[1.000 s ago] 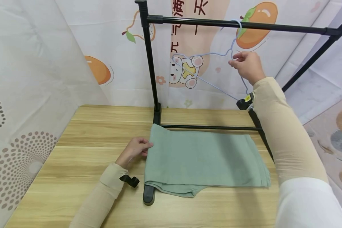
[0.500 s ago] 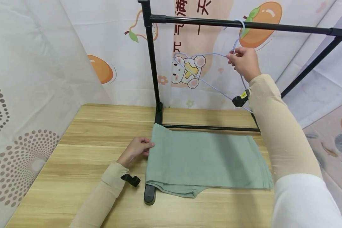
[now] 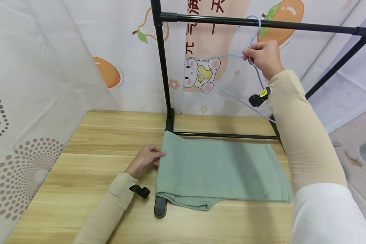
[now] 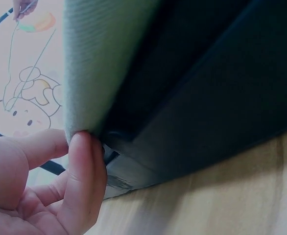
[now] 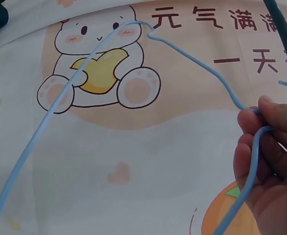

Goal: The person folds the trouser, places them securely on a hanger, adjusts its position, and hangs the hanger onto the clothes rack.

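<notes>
A light blue wire hanger (image 3: 231, 96) has its hook over the top bar of a black rack (image 3: 213, 19). My right hand (image 3: 263, 57) pinches the hanger just below its hook; in the right wrist view the thumb and fingers (image 5: 246, 122) close round the wire at its neck. Folded green trousers (image 3: 222, 169) lie across the table, partly over the rack's left foot. At their left folded edge my left hand (image 3: 146, 158) pinches the cloth between thumb and fingers, which the left wrist view shows close up on the green fabric (image 4: 92, 73).
The rack's left post (image 3: 163, 67) and low crossbar (image 3: 225, 135) stand behind the trousers. Its left foot (image 3: 160, 206) pokes out toward me. Wooden tabletop (image 3: 88, 159) shows at the left and front. Printed curtains (image 3: 134, 91) hang behind and at the sides.
My right hand has moved up to the hanger's neck and taken hold of it; the hook now sits slightly higher above the bar. The left hand and trousers stay put.
</notes>
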`<act>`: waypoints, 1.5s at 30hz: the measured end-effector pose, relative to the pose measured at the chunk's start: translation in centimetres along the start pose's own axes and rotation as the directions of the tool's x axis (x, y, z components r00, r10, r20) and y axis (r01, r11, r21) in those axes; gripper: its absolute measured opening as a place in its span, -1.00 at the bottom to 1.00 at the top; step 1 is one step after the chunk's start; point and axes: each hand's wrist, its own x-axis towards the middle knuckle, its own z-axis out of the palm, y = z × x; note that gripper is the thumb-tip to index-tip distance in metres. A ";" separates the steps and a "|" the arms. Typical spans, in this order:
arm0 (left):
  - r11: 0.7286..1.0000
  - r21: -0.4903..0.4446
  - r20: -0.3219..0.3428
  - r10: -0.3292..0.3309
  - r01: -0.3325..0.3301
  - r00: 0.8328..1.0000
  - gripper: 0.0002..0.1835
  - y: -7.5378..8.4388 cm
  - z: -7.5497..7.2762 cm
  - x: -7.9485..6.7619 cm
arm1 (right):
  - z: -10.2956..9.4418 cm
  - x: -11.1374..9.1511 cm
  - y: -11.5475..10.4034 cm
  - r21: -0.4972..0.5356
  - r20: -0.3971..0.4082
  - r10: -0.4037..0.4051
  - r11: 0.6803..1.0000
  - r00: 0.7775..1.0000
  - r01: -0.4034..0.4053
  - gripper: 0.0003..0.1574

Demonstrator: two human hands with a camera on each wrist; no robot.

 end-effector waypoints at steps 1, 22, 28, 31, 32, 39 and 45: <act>1.000 0.002 0.000 0.002 -0.002 1.000 -0.73 0.1 0.0 0.0 | -0.1 -0.1 -0.3 0.011 -0.004 0.003 1.000 1.000 -0.003 -0.85; 0.999 0.029 0.017 -0.017 0.017 1.000 -0.73 0.9 -0.3 -0.1 | -3.4 -4.1 -3.5 -0.027 -0.084 -0.161 0.987 0.983 0.159 -0.91; 0.999 0.032 0.009 -0.022 0.022 1.000 -0.73 0.6 -0.2 0.0 | -3.1 -5.2 -2.6 -0.211 -0.030 -0.199 0.959 0.980 0.188 -0.86; 0.999 0.038 0.007 -0.013 0.013 1.000 -0.70 0.4 -0.2 0.0 | -2.9 -5.8 -1.9 -0.253 -0.005 -0.190 0.950 0.982 0.183 -0.81; 0.999 0.039 0.005 -0.012 0.012 1.000 -0.69 0.4 -0.1 0.0 | -2.8 -6.1 -1.6 -0.267 0.004 -0.186 0.947 0.983 0.180 -0.76; 0.999 0.041 -0.007 -0.012 0.012 1.000 -0.70 0.1 -0.2 0.1 | -1.7 -8.3 1.4 -0.339 0.084 -0.150 0.925 0.985 0.170 -0.62; 0.999 0.043 -0.009 -0.015 0.015 1.000 -0.69 -0.1 -0.1 0.3 | -0.5 -10.5 4.3 -0.398 0.186 -0.247 0.866 0.951 0.303 -0.69</act>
